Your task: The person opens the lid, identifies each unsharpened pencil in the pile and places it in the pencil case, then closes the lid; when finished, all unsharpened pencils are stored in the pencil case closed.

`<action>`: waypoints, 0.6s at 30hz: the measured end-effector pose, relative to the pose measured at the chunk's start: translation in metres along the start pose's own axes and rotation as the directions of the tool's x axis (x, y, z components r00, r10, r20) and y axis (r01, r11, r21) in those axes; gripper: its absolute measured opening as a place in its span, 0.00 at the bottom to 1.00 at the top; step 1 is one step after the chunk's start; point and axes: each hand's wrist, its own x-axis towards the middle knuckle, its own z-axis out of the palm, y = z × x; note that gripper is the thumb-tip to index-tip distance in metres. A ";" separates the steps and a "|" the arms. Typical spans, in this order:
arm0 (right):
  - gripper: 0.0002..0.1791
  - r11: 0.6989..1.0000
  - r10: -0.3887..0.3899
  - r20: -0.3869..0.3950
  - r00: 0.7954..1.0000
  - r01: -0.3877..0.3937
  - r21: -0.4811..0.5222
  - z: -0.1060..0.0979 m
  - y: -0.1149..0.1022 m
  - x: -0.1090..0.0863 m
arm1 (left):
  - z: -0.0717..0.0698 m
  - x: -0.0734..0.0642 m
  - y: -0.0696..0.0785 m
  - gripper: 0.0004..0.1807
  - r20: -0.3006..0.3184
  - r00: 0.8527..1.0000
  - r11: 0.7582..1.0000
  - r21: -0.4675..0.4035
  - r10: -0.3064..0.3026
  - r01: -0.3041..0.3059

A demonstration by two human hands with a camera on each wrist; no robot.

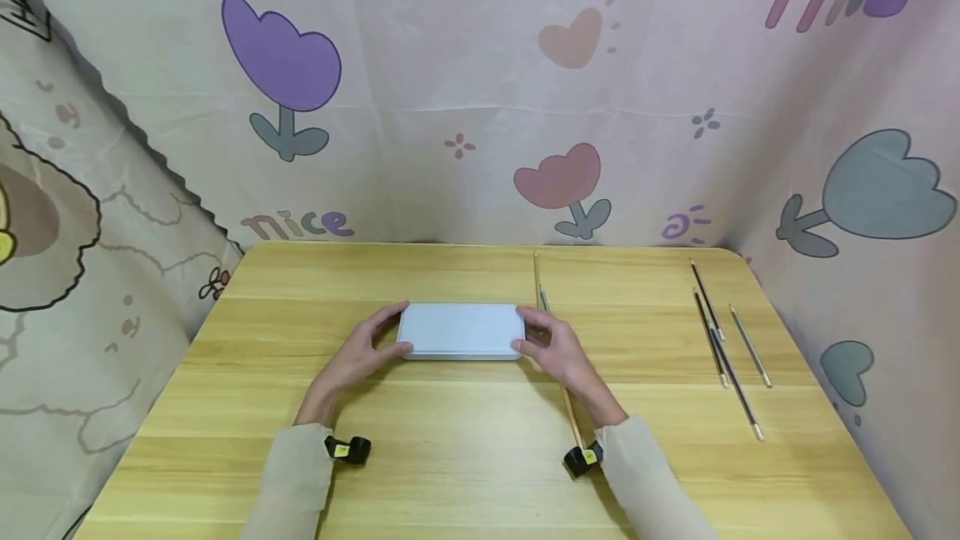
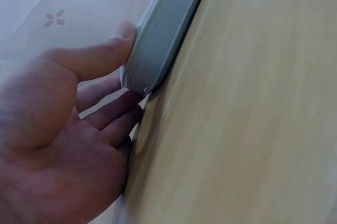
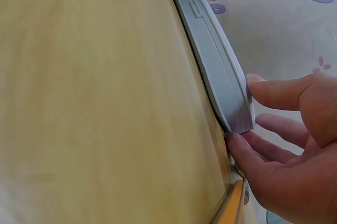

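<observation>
Case: flat grey lidded case, mid-table, likely light, stiff, smooth.
Left hand: thumb and fingers pinch left end.
Right hand: pinches right end.
Hold: short ends, near corners.

A flat, pale grey-white rectangular case with rounded corners is laid closed on the wooden table, near its middle, long side across. A seam is seen running round its thin edge, with a small clasp on the near side; both short ends are gripped
</observation>
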 end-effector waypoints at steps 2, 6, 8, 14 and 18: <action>0.33 1.000 0.005 0.000 1.000 -0.005 -0.004 0.001 -0.001 0.000 | 0.000 -0.001 -0.001 0.41 -0.002 1.000 1.000 0.010 -0.005 0.005; 0.34 1.000 0.026 0.005 1.000 -0.026 0.008 0.002 -0.002 -0.001 | 0.000 -0.004 -0.003 0.42 -0.007 1.000 1.000 0.017 -0.020 0.020; 0.34 0.999 0.034 0.015 0.999 -0.034 0.016 0.002 -0.003 -0.001 | -0.001 -0.006 -0.002 0.42 -0.009 1.000 1.000 0.016 -0.024 0.024; 0.30 0.999 0.033 0.056 0.998 -0.034 0.025 -0.004 -0.007 0.000 | -0.003 -0.009 -0.001 0.42 -0.012 0.999 0.999 0.015 -0.039 0.040; 0.28 0.999 0.013 0.042 0.999 -0.015 0.052 -0.018 -0.012 0.000 | -0.006 -0.008 -0.001 0.38 -0.015 1.000 0.999 -0.038 0.003 -0.003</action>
